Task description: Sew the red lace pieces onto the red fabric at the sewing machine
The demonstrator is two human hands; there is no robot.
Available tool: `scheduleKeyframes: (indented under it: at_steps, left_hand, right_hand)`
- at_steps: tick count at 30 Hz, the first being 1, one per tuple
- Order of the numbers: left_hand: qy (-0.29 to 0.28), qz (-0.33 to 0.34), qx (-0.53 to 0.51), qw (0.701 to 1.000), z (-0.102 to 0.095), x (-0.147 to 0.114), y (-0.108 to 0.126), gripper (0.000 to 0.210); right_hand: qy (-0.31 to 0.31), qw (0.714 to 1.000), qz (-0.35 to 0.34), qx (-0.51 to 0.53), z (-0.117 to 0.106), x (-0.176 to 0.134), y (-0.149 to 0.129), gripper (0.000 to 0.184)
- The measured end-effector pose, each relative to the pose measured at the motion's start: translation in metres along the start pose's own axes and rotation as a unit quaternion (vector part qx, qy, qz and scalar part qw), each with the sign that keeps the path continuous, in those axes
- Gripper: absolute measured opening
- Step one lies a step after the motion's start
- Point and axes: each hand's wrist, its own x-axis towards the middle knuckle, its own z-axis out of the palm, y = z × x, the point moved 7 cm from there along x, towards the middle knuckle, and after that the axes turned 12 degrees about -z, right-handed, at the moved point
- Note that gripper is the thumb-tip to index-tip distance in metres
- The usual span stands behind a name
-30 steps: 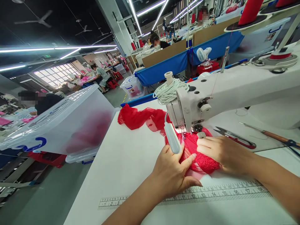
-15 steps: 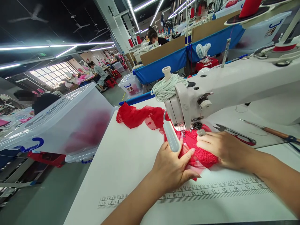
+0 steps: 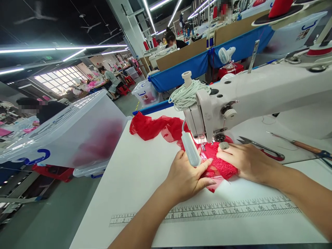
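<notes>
Red lace and sheer mesh fabric (image 3: 225,168) lies under the presser foot (image 3: 203,147) of a white sewing machine (image 3: 259,91), and its sheer length trails to the back left. My left hand (image 3: 187,176) rests flat on the mesh left of the foot, fingers spread and thumb apart; the lamp hides some fingertips. To the right of the foot, my right hand (image 3: 250,162) has its bent fingers together on the lace edge, gripping it. A small white lamp (image 3: 191,149) hangs between the needle area and my left hand.
Thread snips (image 3: 261,148) and a wooden-handled awl (image 3: 307,146) lie right of my right hand. A printed ruler (image 3: 202,211) crosses the white table in front. Clear plastic bins (image 3: 85,135) stand left. Several people sit at other stations beyond.
Both hands and the fabric have slid slightly away from me, toward the machine. The fabric's near corner is farther from the ruler. The view has shifted a little.
</notes>
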Motion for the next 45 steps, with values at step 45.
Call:
scheduleKeyframes:
  at_steps: [45]
  left_hand:
    - [0.092,-0.103,-0.089,0.987,0.003,0.004,0.007,0.023]
  right_hand:
    - [0.091,0.995,0.016,0.023,-0.015,0.011,-0.012,0.014]
